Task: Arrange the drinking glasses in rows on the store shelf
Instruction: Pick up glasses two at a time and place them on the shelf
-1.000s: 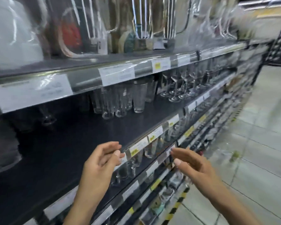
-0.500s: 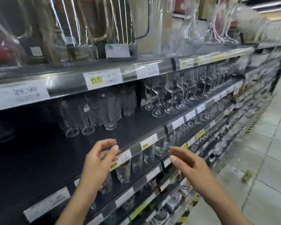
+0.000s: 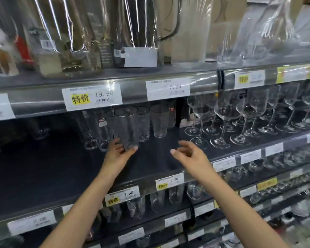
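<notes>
Grips the base of a tall glass [image 3: 126, 126] with left hand [image 3: 117, 156], at the front of a glass cluster [image 3: 157, 120] on the dark shelf [image 3: 43, 176]. Holds right hand [image 3: 191, 156] nearby, loosely open, empty.

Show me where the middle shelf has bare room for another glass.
Bare dark shelf lies left of the tumblers and in front of them, between the left hand, gripping a tumbler, and the right hand. Right of that, the wine glasses stand crowded.
</notes>
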### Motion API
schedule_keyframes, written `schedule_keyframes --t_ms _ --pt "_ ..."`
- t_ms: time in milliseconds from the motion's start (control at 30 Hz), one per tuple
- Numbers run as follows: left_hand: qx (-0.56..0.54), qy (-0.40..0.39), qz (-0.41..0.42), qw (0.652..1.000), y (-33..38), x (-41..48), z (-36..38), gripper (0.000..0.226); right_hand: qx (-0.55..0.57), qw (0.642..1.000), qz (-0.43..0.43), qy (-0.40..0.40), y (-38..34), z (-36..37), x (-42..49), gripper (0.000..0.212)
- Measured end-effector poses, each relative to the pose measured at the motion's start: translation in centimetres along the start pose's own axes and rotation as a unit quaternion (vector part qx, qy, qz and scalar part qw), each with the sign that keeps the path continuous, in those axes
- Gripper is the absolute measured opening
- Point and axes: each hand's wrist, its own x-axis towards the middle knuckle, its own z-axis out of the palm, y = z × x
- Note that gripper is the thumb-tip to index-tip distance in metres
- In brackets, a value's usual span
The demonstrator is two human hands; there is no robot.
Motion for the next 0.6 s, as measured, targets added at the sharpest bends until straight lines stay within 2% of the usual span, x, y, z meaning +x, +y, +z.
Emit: schedule_keyframes --t_ms 133,200,333,467,600 --pt "-0.005 0.014 -0.010 1.000 -1.2 2.8 1.4 0.075 -0.018 1.000 0.008 0.001 0.9 1.7 6.3 0.066" --pt "-0.004 0.017 -0.014 1.000 -1.9 4.0 1.6 0.077 -0.008 1.000 0.010 0.002 1.0 2.3 9.1 0.065" --pt "0.008 0.022 -0.002 1.000 -2.2 5.8 2.2 0.058 -0.001 0.999 -0.036 -0.007 1.5 3.4 13.5 0.052" --pt "0.043 0.034 0.032 0.998 -2.9 7.4 2.3 0.060 0.003 0.998 -0.061 -0.019 2.1 4.7 15.8 0.060" --pt "0.042 0.048 0.047 0.997 -2.7 8.0 2.5 0.024 -0.008 0.997 -0.068 -0.037 2.5 5.6 17.5 0.055"
